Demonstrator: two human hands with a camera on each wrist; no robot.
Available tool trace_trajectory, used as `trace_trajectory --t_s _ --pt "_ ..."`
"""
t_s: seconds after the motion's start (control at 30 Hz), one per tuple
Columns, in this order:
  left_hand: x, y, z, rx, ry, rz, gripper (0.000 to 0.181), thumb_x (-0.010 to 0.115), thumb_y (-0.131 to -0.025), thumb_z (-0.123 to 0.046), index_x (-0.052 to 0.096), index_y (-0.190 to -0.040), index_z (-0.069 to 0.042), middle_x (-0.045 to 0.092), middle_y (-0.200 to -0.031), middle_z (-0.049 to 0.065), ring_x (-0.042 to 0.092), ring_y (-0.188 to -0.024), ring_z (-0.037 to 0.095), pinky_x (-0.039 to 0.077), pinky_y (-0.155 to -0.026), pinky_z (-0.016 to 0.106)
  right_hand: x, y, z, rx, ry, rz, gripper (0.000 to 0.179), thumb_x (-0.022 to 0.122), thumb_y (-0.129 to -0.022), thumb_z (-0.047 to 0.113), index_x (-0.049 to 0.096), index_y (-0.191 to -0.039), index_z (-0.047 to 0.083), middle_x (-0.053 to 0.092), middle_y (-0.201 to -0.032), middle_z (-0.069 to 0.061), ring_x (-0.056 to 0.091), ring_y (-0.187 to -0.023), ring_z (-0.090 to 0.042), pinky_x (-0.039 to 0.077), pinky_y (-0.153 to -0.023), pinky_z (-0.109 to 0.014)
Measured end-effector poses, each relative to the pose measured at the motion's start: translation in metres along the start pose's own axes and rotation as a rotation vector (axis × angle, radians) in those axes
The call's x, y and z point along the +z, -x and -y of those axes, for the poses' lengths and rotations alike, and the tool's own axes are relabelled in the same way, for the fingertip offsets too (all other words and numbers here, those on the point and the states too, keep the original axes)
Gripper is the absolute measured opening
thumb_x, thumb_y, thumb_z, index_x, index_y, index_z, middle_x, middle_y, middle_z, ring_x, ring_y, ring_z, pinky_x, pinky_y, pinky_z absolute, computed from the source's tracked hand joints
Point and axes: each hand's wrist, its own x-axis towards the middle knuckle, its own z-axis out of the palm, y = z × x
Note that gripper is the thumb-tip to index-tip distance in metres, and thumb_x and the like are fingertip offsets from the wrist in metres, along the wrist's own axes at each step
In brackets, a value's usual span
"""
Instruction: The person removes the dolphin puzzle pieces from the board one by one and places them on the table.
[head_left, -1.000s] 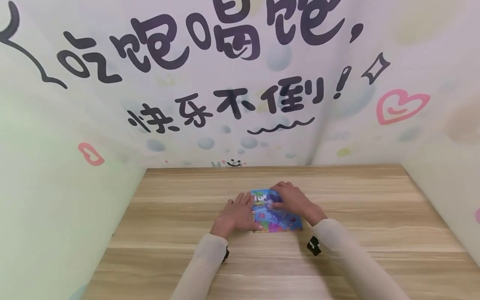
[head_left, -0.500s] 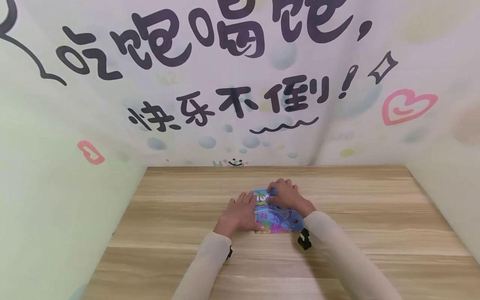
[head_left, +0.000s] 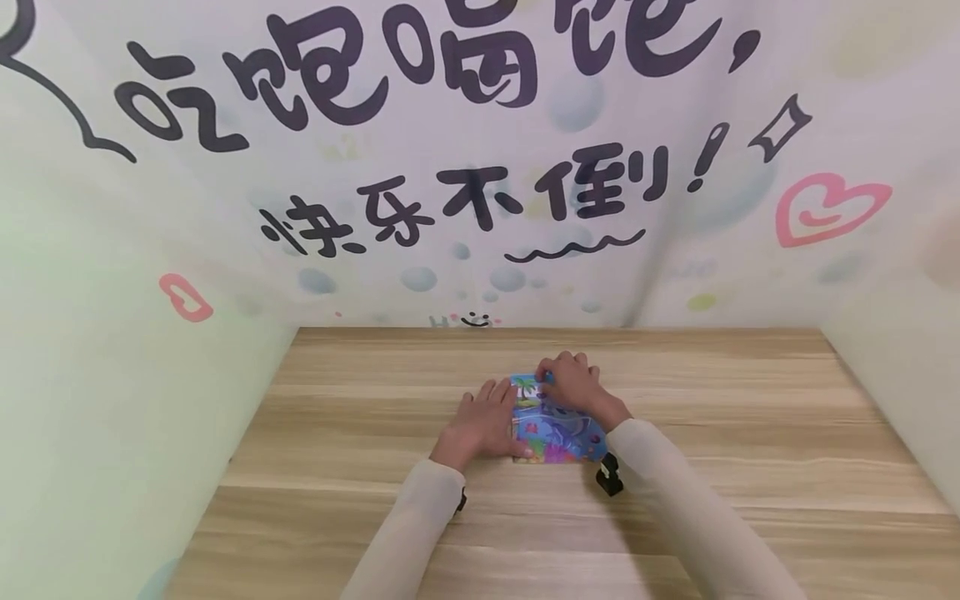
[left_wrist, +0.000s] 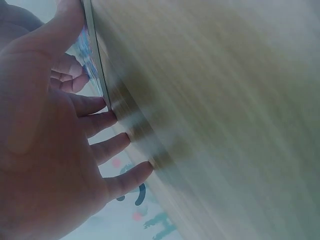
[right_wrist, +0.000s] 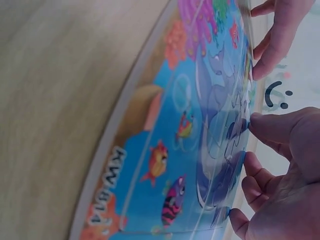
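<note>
A flat jigsaw puzzle with a blue sea picture lies on the table, showing a dolphin, fish and a palm tree. My left hand rests along its left edge, fingers spread and nearly straight, thumb over the lower left corner. In the left wrist view, fingertips of the left hand touch the tabletop beside the board's edge. At the upper part of the puzzle, my right hand has curled fingers and pinches a small blue jigsaw piece, mostly covered. The right wrist view shows thumb and fingertips right at the picture's surface.
The wood-grain table extends around the puzzle. A white wall with large black lettering stands behind it, and pale walls rise at both sides. A small black device hangs under the right wrist.
Over the last second the right hand has moved slightly left, its fingers curling more tightly near the puzzle's top. The left hand stays at the left edge. The head view has shifted slightly.
</note>
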Motion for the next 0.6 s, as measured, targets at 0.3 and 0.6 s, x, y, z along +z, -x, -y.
trace_trajectory --t_s 0.3,0.6 --pt "-0.0026 -0.0006 -0.0012 -0.001 -0.016 0.001 0.11 0.066 -0.08 -0.069 0.016 -0.16 -0.012 0.014 -0.167 0.005 0.014 -0.153 0.027 0.022 -0.118 0.055 -0.0062 -0.0027 0.0002 0.02 -0.033 0.034 0.014 0.06 -0.094 0.014 0.069 -0.105 0.014 0.056 -0.117 -0.016 0.045 -0.107 -0.044 0.034 -0.083 -0.061" --pt "-0.0018 0.0006 -0.0014 -0.011 0.002 0.007 0.11 0.068 -0.08 -0.067 0.017 -0.16 -0.011 0.014 -0.167 0.005 0.013 -0.153 0.028 0.021 -0.119 0.056 -0.0041 -0.0032 -0.0012 -0.033 -0.054 0.0 0.011 0.062 -0.093 0.014 0.068 -0.102 0.011 0.059 -0.112 -0.014 0.045 -0.108 -0.045 0.034 -0.085 -0.064"
